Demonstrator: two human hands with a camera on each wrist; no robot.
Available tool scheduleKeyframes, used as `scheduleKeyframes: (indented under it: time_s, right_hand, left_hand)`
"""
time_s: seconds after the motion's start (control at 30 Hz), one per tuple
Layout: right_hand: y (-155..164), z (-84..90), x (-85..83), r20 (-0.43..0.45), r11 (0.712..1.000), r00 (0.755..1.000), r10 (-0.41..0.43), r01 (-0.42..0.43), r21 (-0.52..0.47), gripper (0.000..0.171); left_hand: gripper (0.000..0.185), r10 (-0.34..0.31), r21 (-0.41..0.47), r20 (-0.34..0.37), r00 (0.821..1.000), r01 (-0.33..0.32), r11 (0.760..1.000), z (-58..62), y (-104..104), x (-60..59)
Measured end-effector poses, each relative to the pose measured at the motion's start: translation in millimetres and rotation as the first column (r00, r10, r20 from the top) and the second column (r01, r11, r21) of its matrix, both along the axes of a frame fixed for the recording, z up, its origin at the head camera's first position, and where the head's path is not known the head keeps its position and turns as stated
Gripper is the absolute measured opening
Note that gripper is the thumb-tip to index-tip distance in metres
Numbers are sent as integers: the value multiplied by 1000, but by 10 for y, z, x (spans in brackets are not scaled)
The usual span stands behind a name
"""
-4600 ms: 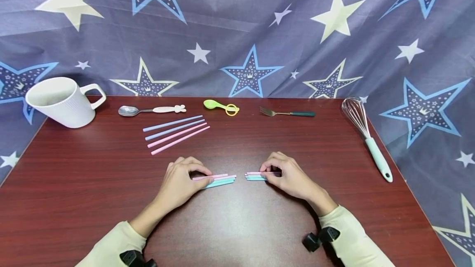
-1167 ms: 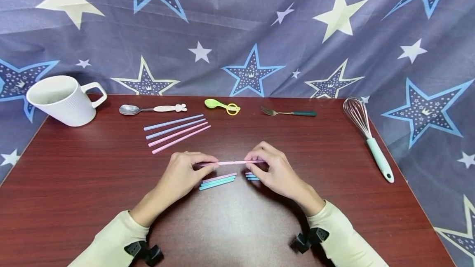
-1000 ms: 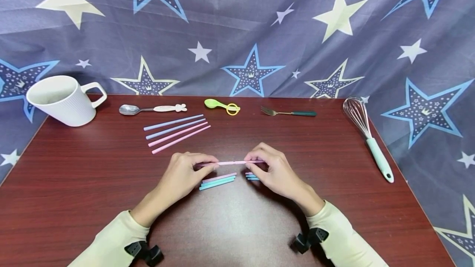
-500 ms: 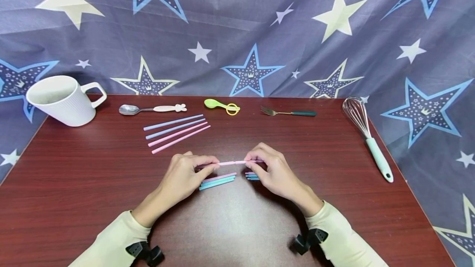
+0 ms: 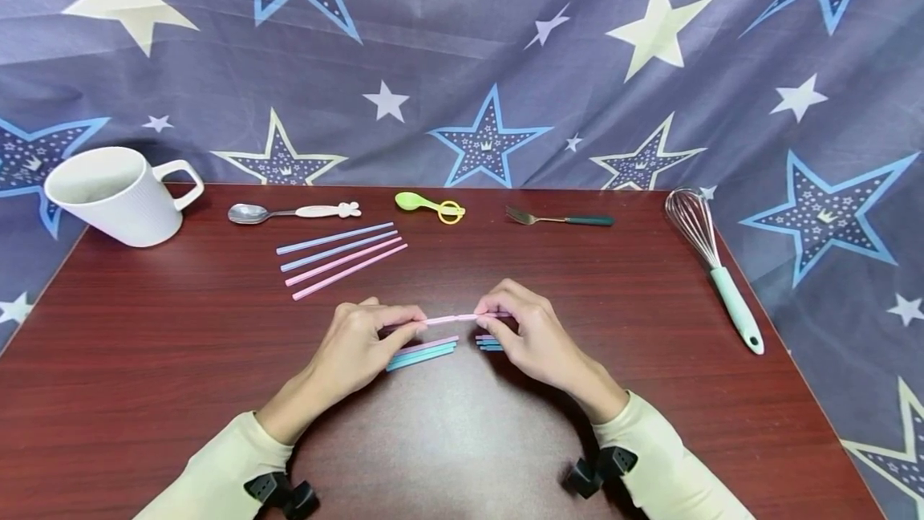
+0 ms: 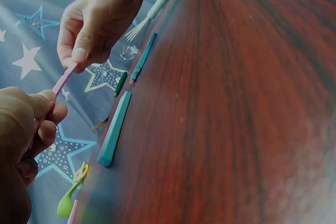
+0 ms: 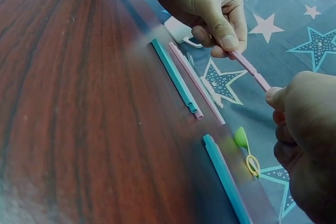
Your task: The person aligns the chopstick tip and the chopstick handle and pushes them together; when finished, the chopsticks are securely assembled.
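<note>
My left hand (image 5: 352, 350) pinches a slim pink chopstick piece (image 5: 439, 319) between thumb and fingers. Facing it, my right hand (image 5: 537, 334) pinches a second pink chopstick piece (image 5: 466, 317). The two pieces run in one line, end to end, with a notch-like seam between the hands; the right wrist view shows this seam close up. Their outer ends are hidden by the fingers. Just below the left hand lie turquoise chopstick pieces (image 5: 426, 355) beside a pink one. A similar small group of pieces (image 5: 490, 343) is partly covered by the right hand.
Two blue chopsticks (image 5: 335, 239) and two pink chopsticks (image 5: 346, 270) lie behind the left hand. Along the back stand or lie a white mug (image 5: 119, 199), a spoon (image 5: 292, 212), a green-yellow spoon (image 5: 426, 205), a fork (image 5: 559, 219) and a whisk (image 5: 715, 267).
Since the earliest frame, both hands have lifted a pink piece each from the two groups, moved slightly back and brought the ends together. Over the last second the hands barely move.
</note>
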State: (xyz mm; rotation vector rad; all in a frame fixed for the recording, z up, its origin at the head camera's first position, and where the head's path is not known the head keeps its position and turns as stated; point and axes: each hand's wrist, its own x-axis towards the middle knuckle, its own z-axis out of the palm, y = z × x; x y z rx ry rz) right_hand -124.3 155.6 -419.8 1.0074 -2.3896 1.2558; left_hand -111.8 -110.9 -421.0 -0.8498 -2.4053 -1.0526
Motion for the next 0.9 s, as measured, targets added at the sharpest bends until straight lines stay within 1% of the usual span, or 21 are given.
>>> scheduleKeyframes:
  time_s: [0.17, 0.27, 0.37, 0.47, 0.6, 0.67, 0.8, 0.9]
  right_hand:
    - [-20, -4, 5, -4, 1000, 1000, 14, -14, 6, 11]
    - [-31, -3, 9, -3, 1000, 1000, 12, -11, 6, 10]
    - [-37, 0, 12, 10, 1000, 1000, 0, 0, 9, 8]
    - [-33, -10, 8, 8, 1000, 1000, 6, -6, 12, 10]
    - [-14, -17, -10, -13, 1000, 1000, 16, -16, 14, 14]
    - [-3, -17, -22, -16, 1000, 1000, 15, -15, 20, 14]
    - [23, -33, -57, -6, 1000, 1000, 8, -8, 17, 13]
    - [55, -48, -86, 12, 1000, 1000, -2, 2, 13, 9]
  left_hand:
    - [8, -29, 4, -15, 999, 29, 1000, -1, 6, -1]
    - [8, -31, 10, -18, 999, 32, 999, -2, 14, 3]
    - [8, -20, 14, -10, 1000, 20, 1000, -3, 17, 7]
    - [9, -6, 0, 10, 1000, 6, 1000, 6, 14, 11]
    - [2, 28, -61, 58, 998, -24, 998, 42, 11, 8]
    - [4, 53, -96, 88, 995, -45, 994, 66, -6, 3]
    - [5, 96, -134, 135, 986, -78, 988, 88, -88, -9]
    - [6, 101, -136, 124, 987, -84, 987, 80, -175, -13]
